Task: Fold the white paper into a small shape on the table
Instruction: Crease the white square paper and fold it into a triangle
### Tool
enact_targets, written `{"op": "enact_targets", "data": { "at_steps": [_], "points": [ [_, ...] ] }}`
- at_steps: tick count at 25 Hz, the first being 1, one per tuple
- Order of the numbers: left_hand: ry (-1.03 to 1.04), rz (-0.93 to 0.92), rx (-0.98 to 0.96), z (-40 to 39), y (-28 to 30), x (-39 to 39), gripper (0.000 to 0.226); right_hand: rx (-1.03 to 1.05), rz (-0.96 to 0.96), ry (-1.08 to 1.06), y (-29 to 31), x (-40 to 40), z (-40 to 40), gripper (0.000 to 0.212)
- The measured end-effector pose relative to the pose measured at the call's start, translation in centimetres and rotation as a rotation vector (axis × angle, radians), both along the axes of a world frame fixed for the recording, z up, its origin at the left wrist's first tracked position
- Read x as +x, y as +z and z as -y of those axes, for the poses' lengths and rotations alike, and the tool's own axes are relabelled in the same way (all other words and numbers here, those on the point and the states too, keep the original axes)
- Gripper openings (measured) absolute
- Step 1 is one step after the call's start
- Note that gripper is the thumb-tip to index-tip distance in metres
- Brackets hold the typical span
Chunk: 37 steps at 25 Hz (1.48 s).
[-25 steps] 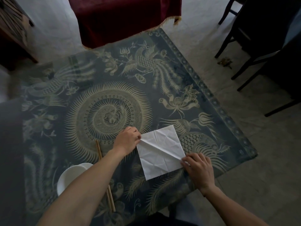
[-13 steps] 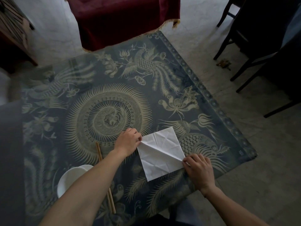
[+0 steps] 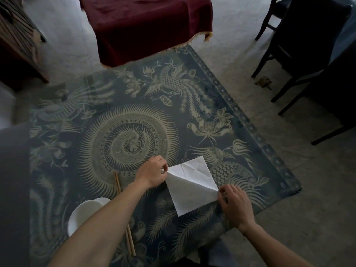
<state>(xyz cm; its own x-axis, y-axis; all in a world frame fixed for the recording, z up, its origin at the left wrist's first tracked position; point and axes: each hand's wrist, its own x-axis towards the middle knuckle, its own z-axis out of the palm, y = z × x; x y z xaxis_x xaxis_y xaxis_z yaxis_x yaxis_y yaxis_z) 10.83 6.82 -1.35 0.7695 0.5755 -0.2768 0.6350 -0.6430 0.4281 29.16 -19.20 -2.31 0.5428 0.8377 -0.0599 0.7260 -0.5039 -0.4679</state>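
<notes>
Both hands pinched opposite corners of the white paper [image 3: 192, 186]: left hand [image 3: 152, 175] far-left, right hand [image 3: 234, 204] near-right, crease running between them.

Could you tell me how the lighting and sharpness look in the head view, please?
Head view: dim overall; the white paper is brightest; pale haze washes the table at its far left corner; wide-angle bending at the edges; both hands reasonably sharp.

Both hands pinching, forearms reaching in bare from below.
The left hand [image 3: 152, 175] is curling its fingertips [image 3: 163, 169] together at one corner; the right hand [image 3: 236, 206] is pinching with thumb and fingers at the opposite corner.
</notes>
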Motion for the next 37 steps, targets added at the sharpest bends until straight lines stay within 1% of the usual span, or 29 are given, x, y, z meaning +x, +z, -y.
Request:
{"op": "enact_targets", "data": {
  "at_steps": [3,6,9,11,13,15,17,20,23,26,28,29,31,32,33,34,36,37],
  "points": [
    [0.026,0.076,-0.084,0.3,0.8,-0.3,0.012,0.044,-0.038,-0.022,0.2,0.1,0.0,0.011],
    [0.101,0.124,-0.221,0.3,1.7,-0.6,0.018,0.078,-0.057,-0.042,0.4,0.3,0.0,0.017],
    [0.155,0.168,-0.306,0.2,2.4,-0.8,0.015,0.114,-0.113,-0.077,0.9,0.7,-0.3,0.022],
    [0.153,0.219,-0.318,-0.1,2.7,-0.9,0.014,0.143,-0.161,-0.107,1.4,0.8,-0.4,0.023],
    [0.139,0.267,-0.330,-0.2,3.2,-0.7,0.014,0.169,-0.241,-0.143,1.7,1.1,-0.6,0.024],
    [0.181,0.309,-0.448,-0.3,3.7,-0.6,0.012,0.204,-0.355,-0.176,2.0,1.4,-0.9,0.023],
    [0.224,0.340,-0.572,-0.4,4.1,-0.5,0.005,0.238,-0.435,-0.203,2.5,1.8,-1.0,0.023],
    [0.221,0.347,-0.547,-0.6,4.8,-0.3,0.005,0.270,-0.549,-0.248,3.0,2.5,-1.3,0.021],
    [0.254,0.339,-0.502,-0.7,5.1,0.0,0.013,0.314,-0.672,-0.316,3.4,3.1,-1.6,0.015],
    [0.313,0.327,-0.518,-0.8,5.1,0.1,0.006,0.308,-0.826,-0.341,3.7,3.4,-1.9,0.012],
    [0.400,0.346,-0.638,-1.0,5.1,0.2,0.006,0.243,-0.970,-0.364,3.9,3.6,-1.9,0.010],
    [0.458,0.368,-0.755,-1.2,5.1,0.1,0.007,0.200,-1.070,-0.381,4.0,3.7,-1.9,0.008],
    [0.570,0.403,-1.059,-1.5,5.0,-0.2,0.009,0.097,-1.262,-0.422,4.0,4.2,-1.8,0.006],
    [0.602,0.382,-1.159,-1.7,4.9,-0.4,0.009,0.035,-1.318,-0.438,4.0,4.3,-1.7,0.006],
    [0.609,0.325,-1.176,-1.7,4.7,-0.7,0.009,-0.030,-1.327,-0.437,3.9,4.4,-1.7,0.005],
    [0.591,0.237,-1.119,-1.6,4.3,-0.9,0.009,-0.095,-1.280,-0.413,3.6,4.4,-1.6,0.005],
    [0.479,0.053,-0.833,-1.2,3.4,-1.0,0.004,-0.189,-1.031,-0.318,3.0,4.0,-1.6,0.004],
    [0.417,0.004,-0.679,-0.9,2.8,-0.9,0.003,-0.202,-0.880,-0.269,2.5,3.7,-1.7,0.004]
  ]
}}
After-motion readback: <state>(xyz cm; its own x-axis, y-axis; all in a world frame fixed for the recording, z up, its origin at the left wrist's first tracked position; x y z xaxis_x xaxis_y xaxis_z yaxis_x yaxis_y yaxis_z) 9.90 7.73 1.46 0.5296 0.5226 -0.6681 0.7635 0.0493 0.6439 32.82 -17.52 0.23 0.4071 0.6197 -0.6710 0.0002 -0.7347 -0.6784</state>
